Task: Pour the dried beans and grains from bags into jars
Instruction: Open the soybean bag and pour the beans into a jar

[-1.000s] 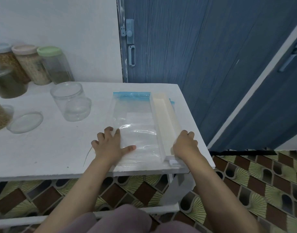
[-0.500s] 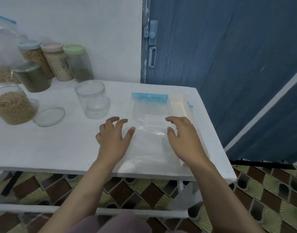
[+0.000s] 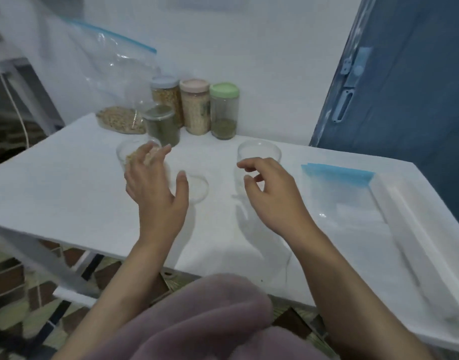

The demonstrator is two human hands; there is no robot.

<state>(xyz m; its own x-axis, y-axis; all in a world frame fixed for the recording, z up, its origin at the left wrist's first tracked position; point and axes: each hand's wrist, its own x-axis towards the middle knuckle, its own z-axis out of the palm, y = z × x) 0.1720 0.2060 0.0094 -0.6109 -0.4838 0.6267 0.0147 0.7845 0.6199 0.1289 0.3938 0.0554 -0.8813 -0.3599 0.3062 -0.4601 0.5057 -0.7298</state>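
Observation:
My left hand (image 3: 155, 188) hovers with spread fingers in front of a glass jar holding tan grains (image 3: 127, 155); it holds nothing. My right hand (image 3: 272, 193) hangs over the table with loosely curled fingers, just in front of an empty glass jar (image 3: 259, 152). A flat glass lid (image 3: 197, 187) lies between the hands. An upright clear zip bag with tan grains at its bottom (image 3: 114, 100) stands at the back left. An empty flat zip bag with a blue strip (image 3: 340, 193) lies at the right on the white table (image 3: 67, 183).
Several lidded jars of grains stand at the back: blue-lidded (image 3: 166, 94), pink-lidded (image 3: 196, 107), green-lidded (image 3: 224, 110), and a dark-filled one (image 3: 162, 124). A long white tray (image 3: 426, 229) lies along the table's right edge. A blue door (image 3: 405, 87) is at the right.
Both hands have lifted off the flat empty bag and moved left toward the jars. The view has swung left, bringing the standing bag of grains into sight.

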